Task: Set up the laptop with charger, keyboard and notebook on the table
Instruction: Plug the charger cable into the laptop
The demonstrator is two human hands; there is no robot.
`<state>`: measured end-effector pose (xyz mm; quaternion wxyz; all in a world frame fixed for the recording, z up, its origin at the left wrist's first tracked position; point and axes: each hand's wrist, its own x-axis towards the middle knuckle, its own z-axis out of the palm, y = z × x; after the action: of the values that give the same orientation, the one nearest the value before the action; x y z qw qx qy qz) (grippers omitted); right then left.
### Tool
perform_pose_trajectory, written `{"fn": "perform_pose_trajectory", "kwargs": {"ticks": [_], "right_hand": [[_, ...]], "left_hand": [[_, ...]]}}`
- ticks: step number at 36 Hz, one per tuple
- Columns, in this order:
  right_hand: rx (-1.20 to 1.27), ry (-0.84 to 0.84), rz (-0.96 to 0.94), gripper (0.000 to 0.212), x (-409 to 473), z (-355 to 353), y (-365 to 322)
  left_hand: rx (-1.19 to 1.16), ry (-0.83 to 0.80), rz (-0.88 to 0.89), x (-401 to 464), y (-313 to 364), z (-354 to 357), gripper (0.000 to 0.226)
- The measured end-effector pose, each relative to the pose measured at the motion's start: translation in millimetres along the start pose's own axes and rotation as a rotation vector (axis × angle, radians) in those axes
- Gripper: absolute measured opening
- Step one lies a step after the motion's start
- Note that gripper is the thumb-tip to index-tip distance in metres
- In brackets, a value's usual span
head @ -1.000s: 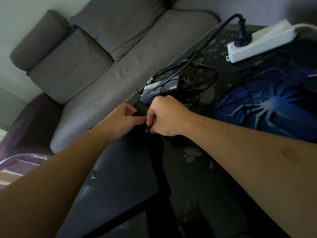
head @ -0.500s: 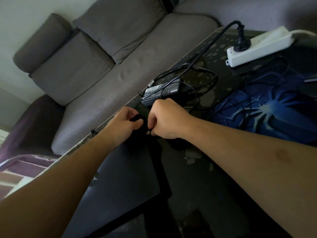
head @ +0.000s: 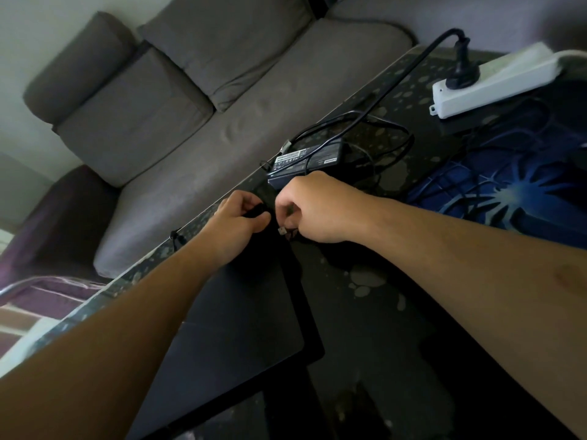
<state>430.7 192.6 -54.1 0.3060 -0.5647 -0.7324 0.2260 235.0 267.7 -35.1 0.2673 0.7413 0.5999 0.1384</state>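
Item: closed dark laptop (head: 241, 325), lying flat on the black speckled glass table (head: 381, 328); its far corner is covered by both hands and its near end is cut off by the left forearm. Left hand (head: 236, 222): fingers curled, pinching a small black part at the laptop's far edge; what that part is cannot be made out in the gloom. Right hand (head: 313, 211): fingers curled round a thin cable end, whose small metal plug tip (head: 281, 230) shows just below the knuckles, apart from the laptop's edge. Charger brick (head: 306, 161): black, label up, just beyond the right hand, its near edge hidden behind that hand; loose loops of black cable (head: 384, 134) lie around it. Its mains plug (head: 462, 73) sits in a white power strip (head: 495, 82) at the far right. Blue web-patterned mat (head: 508, 182): right side, cut off by the frame. Grey sofa (head: 190, 100): beyond the table's edge.
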Motion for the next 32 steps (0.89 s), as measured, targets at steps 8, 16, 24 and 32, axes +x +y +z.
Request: {"fn": "perform_pose_trajectory", "kwargs": {"ticks": [8, 16, 24, 32], "right_hand": [[-0.243, 0.029, -0.066, 0.019, -6, 2, -7], [-0.033, 0.111, 0.068, 0.012, -1, 9, -8], [0.054, 0.086, 0.079, 0.015, -1, 15, -4], [0.030, 0.173, 0.065, 0.016, -1, 27, -16]], "left_hand": [[0.016, -0.020, -0.004, 4, -2, 2, 0.059], [0.011, -0.015, -0.002, 5, -2, 3, 0.048], [0.020, -0.003, -0.008, 3, -2, 3, 0.059], [0.072, 0.014, -0.010, 0, 4, 4, 0.049]]}}
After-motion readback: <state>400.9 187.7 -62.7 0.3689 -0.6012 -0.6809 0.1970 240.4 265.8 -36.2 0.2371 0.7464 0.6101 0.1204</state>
